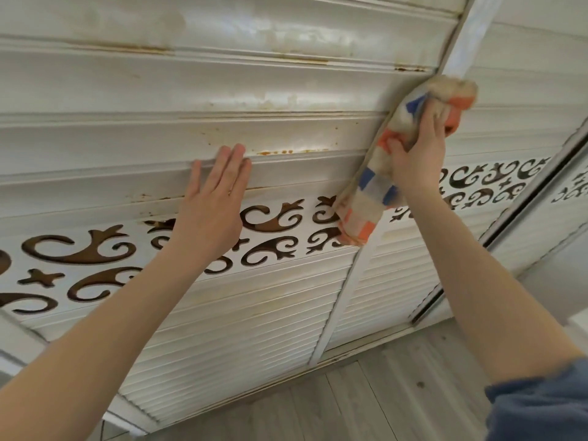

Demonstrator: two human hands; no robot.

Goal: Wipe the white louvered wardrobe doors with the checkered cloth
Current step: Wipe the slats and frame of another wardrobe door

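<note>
The white louvered wardrobe door (159, 100) fills the view, its slats marked with yellow-brown stains. A band of dark scroll cut-outs (95, 249) crosses it below my hands. My left hand (213, 205) lies flat on a slat with fingers straight. My right hand (416, 154) grips the checkered cloth (369, 192), an orange, blue and cream cloth, and presses it against the door beside the vertical frame strip (458, 55). The cloth's lower end hangs over the cut-out band.
A second louvered door (525, 122) continues to the right of the frame strip, with a dark sliding track edge (496, 230) beyond. Pale wood-plank floor (366, 402) runs along the bottom. A blue sleeve (541, 405) shows at the lower right.
</note>
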